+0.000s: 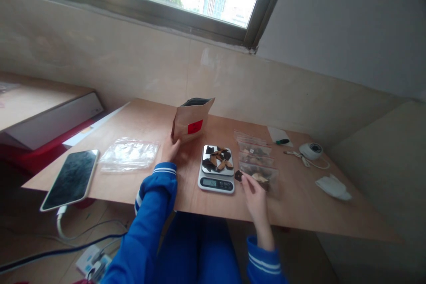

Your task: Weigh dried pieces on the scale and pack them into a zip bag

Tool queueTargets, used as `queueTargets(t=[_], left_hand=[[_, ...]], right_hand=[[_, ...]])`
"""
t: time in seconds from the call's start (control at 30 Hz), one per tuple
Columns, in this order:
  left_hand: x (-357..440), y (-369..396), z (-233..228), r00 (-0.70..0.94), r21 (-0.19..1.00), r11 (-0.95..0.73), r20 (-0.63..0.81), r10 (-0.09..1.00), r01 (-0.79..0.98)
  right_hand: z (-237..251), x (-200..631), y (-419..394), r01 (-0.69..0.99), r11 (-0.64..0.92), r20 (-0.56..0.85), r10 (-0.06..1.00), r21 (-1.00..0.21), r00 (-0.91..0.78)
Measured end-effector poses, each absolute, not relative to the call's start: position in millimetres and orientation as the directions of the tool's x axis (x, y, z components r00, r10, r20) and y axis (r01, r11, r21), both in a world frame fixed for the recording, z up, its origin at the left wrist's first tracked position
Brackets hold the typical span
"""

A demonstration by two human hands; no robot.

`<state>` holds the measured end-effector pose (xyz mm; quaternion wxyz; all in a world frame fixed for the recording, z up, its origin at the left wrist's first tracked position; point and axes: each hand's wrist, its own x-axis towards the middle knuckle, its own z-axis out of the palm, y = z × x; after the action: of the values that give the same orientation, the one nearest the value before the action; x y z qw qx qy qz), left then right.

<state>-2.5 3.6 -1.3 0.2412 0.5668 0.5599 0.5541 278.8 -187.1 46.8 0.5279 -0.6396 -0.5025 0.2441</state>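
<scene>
Pinched between the right hand's [255, 195] fingertips is a dark dried piece [238, 175], held just off the right edge of the kitchen scale [216, 170], whose pan of similar pieces lies to its left. Her left hand [170, 149] rests flat against the brown paper pouch [192, 122], standing behind the scale.

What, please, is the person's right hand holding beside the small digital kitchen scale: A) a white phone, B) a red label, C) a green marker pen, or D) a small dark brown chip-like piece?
D: the right hand pinches a small dark brown piece just right of the small digital kitchen scale.
</scene>
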Motion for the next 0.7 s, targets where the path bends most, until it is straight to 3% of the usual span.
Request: queueTargets(t=[0.17,0.27,0.33,0.5,0.7], left_hand=[[-2.7,2.7,0.6,-0.233,0.89,-0.269,0.368,0.9,0.369],[-2.7,2.7,1.0,-0.236,0.889,-0.259,0.362,0.902,0.377],[-2.6,2.5,1.2,-0.237,0.888,-0.253,0.359,0.903,0.384],[-2.9,1.5,1.1,-0.228,0.885,-0.257,0.362,0.904,0.388],[-3.0,4.9,-2.5,-0.234,0.882,-0.26,0.369,0.899,0.394]], right_hand=[[44.3,269.3,-167.1,0.739,0.206,0.467,0.869,-0.641,0.163],[39.9,266.8,-159.7,0.86,0.215,0.522,0.85,-0.463,0.069],[36.4,265.8,-157.5,0.889,0.205,0.538,0.841,-0.41,0.055],[31.4,265.6,-162.9,0.872,0.217,0.518,0.854,-0.439,0.048],[36.5,276.6,-199.0,0.728,0.162,0.48,0.84,-0.666,0.252]])
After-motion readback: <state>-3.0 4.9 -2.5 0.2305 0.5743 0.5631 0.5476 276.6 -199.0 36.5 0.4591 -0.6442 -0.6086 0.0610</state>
